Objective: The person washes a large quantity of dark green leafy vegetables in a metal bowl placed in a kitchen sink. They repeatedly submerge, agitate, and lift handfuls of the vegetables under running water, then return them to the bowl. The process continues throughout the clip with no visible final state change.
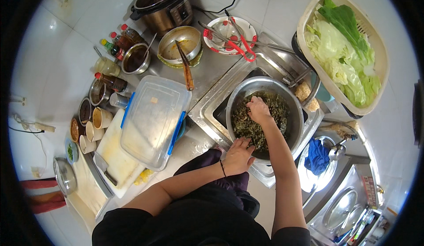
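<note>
Dark chopped leafy greens point(242, 123) lie inside the steel basin point(297, 113), where the right hand point(259, 108) curls into them in the far half; whether it pinches any, I cannot tell. The left hand point(237, 156), fingers loosely spread, is at the basin's near-left rim, best used to steady it while the right turns the greens gently from the bottom.

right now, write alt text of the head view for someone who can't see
A person's right hand reaches into dark, shredded-looking greens in a metal bowl; the left hand is at the bowl's near rim. A clear plastic container lies left, a basket of leafy vegetables upper right.
</note>
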Demonstrator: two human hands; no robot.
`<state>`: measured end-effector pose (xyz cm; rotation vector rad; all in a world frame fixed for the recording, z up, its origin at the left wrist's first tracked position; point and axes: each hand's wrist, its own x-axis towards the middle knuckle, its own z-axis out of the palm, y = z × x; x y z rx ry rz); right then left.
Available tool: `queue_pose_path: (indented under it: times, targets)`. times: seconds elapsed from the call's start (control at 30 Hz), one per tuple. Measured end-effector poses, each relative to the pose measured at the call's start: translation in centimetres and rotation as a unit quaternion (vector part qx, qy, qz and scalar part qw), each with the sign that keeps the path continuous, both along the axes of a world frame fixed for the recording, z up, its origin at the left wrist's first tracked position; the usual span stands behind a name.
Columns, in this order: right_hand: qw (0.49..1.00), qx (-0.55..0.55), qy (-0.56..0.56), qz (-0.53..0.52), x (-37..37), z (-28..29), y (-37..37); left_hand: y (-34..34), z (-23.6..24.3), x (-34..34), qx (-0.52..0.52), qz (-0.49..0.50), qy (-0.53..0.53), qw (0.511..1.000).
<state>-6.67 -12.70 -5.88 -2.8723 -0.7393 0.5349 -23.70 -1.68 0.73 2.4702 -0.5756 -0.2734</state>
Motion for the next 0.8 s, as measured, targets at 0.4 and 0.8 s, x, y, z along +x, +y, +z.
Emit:
queue_pose_path:
  times: [0.4,0.8]
  targets:
    - [0.968,0.222,-0.068,-0.093,-1.5,-1.6,-3.4,1.3,0.4,0.1,-0.011,0.007,-0.007,1.0]
    - [0.923,0.354,-0.077,-0.126,-2.7,-1.2,-4.7,2.3,-1.1,8.7,-0.003,0.075,-0.048,0.996]
